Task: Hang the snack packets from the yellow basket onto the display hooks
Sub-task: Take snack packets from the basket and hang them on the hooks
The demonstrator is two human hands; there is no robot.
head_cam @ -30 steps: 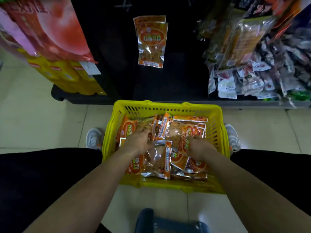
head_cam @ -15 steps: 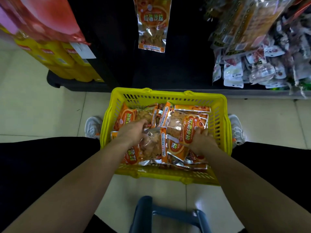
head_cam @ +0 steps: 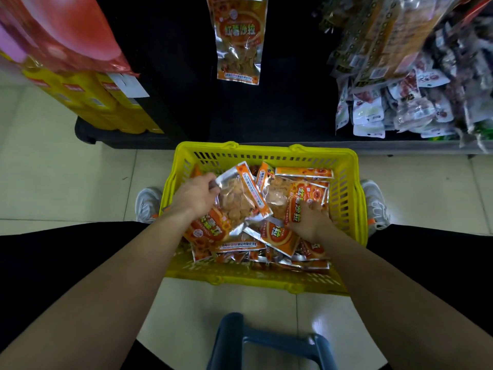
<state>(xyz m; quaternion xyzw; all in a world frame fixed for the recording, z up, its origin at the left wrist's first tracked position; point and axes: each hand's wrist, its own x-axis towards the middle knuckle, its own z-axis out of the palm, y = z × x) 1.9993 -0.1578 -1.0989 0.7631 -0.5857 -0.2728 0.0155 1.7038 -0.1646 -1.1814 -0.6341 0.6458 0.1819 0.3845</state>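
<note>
Down in the yellow basket (head_cam: 266, 152) on the tiled floor (head_cam: 66, 182) lies a loose heap of snack packets. The left hand (head_cam: 196, 197) has its fingers curled round the left edge of one packet (head_cam: 241, 198) and holds it tilted above the heap at the basket's left side. The packet shows its clear side, with pale round pieces visible through shiny crinkled film. An orange printed strip along its right edge runs on a diagonal, from the far left toward the near right.

The right hand (head_cam: 309, 220) is at the right side of the basket, fingers bent down onto the near edge of a second packet (head_cam: 304, 194). This one lies label up — orange with an oval emblem and silver borders — and its lettering reads upside down from the head camera.

Another packet of the same kind (head_cam: 238, 41) hangs upright on the dark rack beyond the basket, straight and flat.

The basket is plastic with slotted walls.
</note>
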